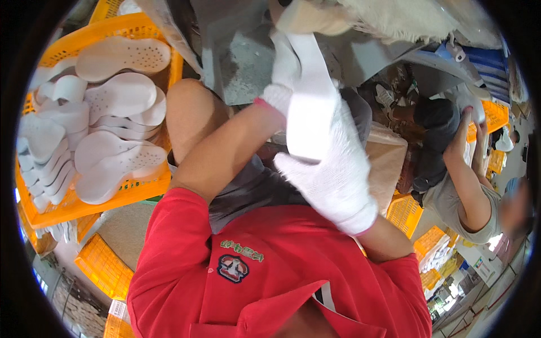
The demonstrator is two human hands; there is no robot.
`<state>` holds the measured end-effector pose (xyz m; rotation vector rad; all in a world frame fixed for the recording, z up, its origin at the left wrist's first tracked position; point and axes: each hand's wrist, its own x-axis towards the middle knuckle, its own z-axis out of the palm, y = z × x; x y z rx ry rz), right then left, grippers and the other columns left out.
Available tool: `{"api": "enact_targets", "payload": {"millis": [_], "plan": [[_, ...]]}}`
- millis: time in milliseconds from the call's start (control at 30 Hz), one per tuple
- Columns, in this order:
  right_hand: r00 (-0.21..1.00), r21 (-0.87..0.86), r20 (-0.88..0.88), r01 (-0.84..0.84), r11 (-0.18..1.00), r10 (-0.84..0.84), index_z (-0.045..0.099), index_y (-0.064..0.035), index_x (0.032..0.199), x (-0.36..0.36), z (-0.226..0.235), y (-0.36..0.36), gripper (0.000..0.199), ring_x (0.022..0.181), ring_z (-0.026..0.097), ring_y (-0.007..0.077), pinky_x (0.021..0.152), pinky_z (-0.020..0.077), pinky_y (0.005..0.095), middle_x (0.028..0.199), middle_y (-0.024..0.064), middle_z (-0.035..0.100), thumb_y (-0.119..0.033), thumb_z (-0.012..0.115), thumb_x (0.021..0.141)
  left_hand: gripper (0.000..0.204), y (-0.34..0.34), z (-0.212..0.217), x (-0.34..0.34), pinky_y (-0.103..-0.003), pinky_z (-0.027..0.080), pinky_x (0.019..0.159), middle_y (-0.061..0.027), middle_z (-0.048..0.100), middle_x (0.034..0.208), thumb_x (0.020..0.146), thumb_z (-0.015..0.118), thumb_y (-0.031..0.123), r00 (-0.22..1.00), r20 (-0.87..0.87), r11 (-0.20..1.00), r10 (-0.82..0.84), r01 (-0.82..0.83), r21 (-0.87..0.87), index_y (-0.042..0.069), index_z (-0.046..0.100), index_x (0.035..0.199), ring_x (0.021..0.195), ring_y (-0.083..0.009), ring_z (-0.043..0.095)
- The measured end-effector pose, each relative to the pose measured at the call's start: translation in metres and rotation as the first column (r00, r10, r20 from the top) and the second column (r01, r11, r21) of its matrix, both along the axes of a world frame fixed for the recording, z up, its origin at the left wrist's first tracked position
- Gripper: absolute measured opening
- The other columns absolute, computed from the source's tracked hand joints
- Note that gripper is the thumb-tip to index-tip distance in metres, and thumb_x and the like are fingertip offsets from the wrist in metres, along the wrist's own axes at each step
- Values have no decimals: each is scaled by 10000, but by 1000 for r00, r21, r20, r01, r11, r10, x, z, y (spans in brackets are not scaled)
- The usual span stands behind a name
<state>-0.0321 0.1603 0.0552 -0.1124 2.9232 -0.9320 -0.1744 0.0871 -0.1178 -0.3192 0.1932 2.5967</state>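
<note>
A white shoe sole (pixel 310 127), overexposed on its near part, runs away from me in front of my chest. Around its right side and near end is my right hand (pixel 341 174), in a white knitted glove, with the thumb across the near edge. My left hand (pixel 283 76), gloved the same way, is closed along the sole's left side farther off. The sole's far end reaches up to a pale rounded part (pixel 313 18) beside a shaggy off-white buffing wheel (pixel 403 19). Whether the sole touches either one I cannot tell.
At my left stands a yellow-orange plastic crate (pixel 101 204) heaped with white soles (pixel 121 96), several with small holes. A grey metal housing (pixel 242 62) is ahead, beyond my knees. On the right a co-worker (pixel 462 197) sits with raised hands, near more yellow crates (pixel 406 211).
</note>
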Motion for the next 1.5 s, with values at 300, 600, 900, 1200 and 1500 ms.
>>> {"api": "enact_targets", "payload": {"millis": [300,600,900,1200,1500], "plan": [[967,326,-169,-129,936,192,719,-66,1210,-81,-6,2,564,941,730,371,823,597,448,1031,156,737,-414,877,795,525,-22,29,-36,-431,566,948,-160,741,1138,1069,458,467,989,-83,895,123,-147,-421,28,643,1291,1068,-336,698],[956,118,-293,61,991,-24,781,-90,1078,-82,-21,5,566,888,738,370,779,595,433,992,164,759,-551,870,764,603,-9,9,2,-466,573,1034,-214,729,1235,1072,375,494,938,-152,846,312,-347,-405,15,650,1317,1137,-386,715],[999,-393,-42,-3,919,-15,582,76,1452,-80,-28,19,809,1132,726,205,1000,558,310,1319,224,713,-251,907,788,564,-13,43,14,-474,591,998,-217,716,1212,1065,424,510,999,16,991,33,-35,126,32,638,1275,1110,-363,715],[964,-346,234,-35,938,122,423,32,1568,-78,-15,32,901,1268,641,450,1049,545,439,1439,320,595,-367,776,842,560,-16,31,-6,-480,510,1144,-199,668,1370,1121,336,424,946,-316,909,-69,190,370,14,589,1406,1303,-370,627],[954,282,169,-287,916,247,460,28,1456,4,26,10,754,956,618,428,829,536,508,1252,282,594,-280,748,831,635,-8,-13,17,-584,530,809,-153,633,908,1020,387,675,991,29,976,-132,125,176,87,611,1105,834,-371,628]]}}
